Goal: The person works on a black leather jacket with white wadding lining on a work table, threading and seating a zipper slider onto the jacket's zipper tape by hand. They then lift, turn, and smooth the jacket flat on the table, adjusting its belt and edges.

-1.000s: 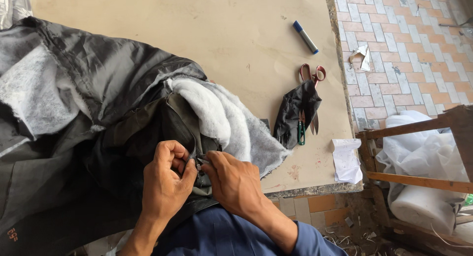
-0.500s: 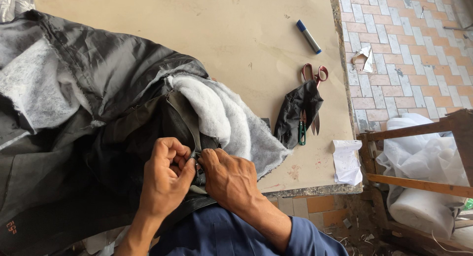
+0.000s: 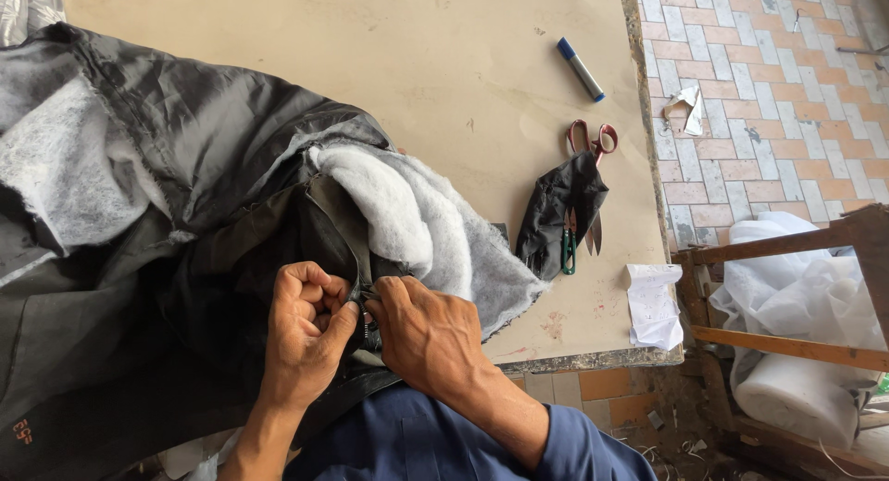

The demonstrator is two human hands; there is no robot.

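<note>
Both hands met at the near edge of the pale beige worktable (image 3: 417, 64), on one dark grey padded jacket (image 3: 185, 148) that was heaped over the table's left half with its white fleecy wadding (image 3: 407, 212) turned outward. The left hand (image 3: 306, 328) was curled into a loose fist, thumb pressed toward the bent forefinger, pinching the jacket's dark fabric at a seam. The right hand (image 3: 431, 337) lay just beside it, knuckles up, fingertips tucked down onto the same seam — the two hands touched there. A small dark part sat between the fingertips, possibly a zipper end; it was too hidden to tell. So the jacket lay under and between the fingers, gripped by both hands, with the rest of it spreading up and left away from them.

Well apart to the right, on the bare tabletop, lay one pair of red-handled scissors (image 3: 593, 143), partly covered by one crumpled scrap of black fabric (image 3: 556, 212), and one small green-handled thread snip (image 3: 567, 245) beside it. Farther up lay one blue-capped marker pen (image 3: 581, 69). One folded white paper (image 3: 653, 305) hung at the table's right corner. Beyond the edge stood one wooden frame (image 3: 787, 342) holding white wadding rolls (image 3: 806, 287) — their count was unclear.
</note>
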